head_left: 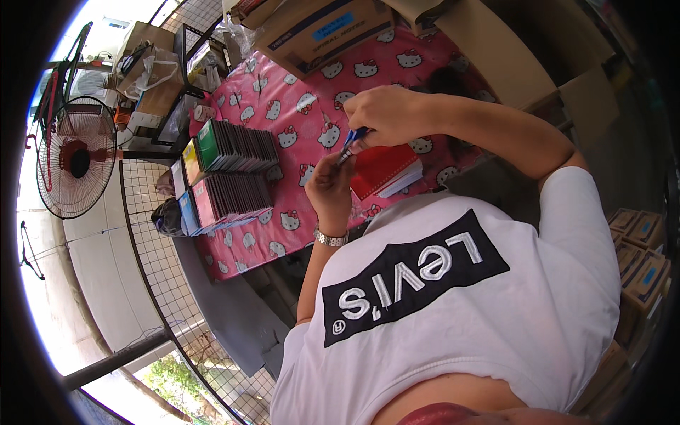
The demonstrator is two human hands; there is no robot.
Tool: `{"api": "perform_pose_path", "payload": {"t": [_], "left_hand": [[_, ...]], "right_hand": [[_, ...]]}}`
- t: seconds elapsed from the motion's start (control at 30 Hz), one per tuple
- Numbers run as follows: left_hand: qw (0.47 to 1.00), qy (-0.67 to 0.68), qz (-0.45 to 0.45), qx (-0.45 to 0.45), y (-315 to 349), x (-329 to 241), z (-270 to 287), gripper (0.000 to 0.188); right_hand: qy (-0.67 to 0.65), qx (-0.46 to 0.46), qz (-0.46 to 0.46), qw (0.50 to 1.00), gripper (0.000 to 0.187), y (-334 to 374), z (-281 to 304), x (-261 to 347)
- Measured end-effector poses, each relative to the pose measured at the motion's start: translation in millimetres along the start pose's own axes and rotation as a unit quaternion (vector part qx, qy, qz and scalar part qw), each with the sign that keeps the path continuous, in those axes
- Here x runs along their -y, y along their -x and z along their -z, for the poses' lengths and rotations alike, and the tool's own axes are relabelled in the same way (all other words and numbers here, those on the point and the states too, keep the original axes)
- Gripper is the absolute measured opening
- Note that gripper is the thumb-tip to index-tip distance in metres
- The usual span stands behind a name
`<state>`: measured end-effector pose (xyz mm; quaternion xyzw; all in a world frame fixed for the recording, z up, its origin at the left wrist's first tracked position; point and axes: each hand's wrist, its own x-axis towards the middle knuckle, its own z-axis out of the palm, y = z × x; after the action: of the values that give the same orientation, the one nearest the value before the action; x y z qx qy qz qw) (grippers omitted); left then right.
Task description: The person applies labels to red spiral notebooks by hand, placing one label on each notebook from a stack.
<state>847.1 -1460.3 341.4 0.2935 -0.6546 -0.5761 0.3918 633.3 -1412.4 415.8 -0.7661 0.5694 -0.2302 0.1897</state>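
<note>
Bridging left hand (330,183) and right hand (386,115), a blue object (359,133) is clamped; open desk (296,157) is left before notebook stacks (237,198) at the left edge.

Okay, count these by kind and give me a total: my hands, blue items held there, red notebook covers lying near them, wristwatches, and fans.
Hands (left hand, right hand): 2
Slim blue item, exact kind unclear: 1
Red notebook cover: 1
Silver wristwatch: 1
Fan: 1
Total: 6
</note>
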Motion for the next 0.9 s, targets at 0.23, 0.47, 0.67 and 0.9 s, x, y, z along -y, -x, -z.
{"api": "perform_pose_path", "payload": {"t": [0.23, 0.47, 0.67, 0.9], "left_hand": [[1.000, -0.013, 0.006, 0.017, -2, 6, 4, 0.016], [1.000, -0.018, 0.008, 0.018, -3, 7, 7, 0.017], [0.996, -0.063, -0.054, 0.009, 0, 5, -1, 0.024], [0.965, -0.209, -0.158, -0.029, -2, 12, -3, 0.024]], "right_hand": [[0.004, 0.015, 0.028, 0.999, 0.035, -4, -1, 1], [0.006, 0.049, 0.060, 0.997, 0.031, -6, -2, -3], [-0.118, 0.113, 0.067, 0.984, 0.021, -10, 0, -12], [-0.035, -0.210, 0.066, 0.975, 0.027, 2, 31, -14]]}}
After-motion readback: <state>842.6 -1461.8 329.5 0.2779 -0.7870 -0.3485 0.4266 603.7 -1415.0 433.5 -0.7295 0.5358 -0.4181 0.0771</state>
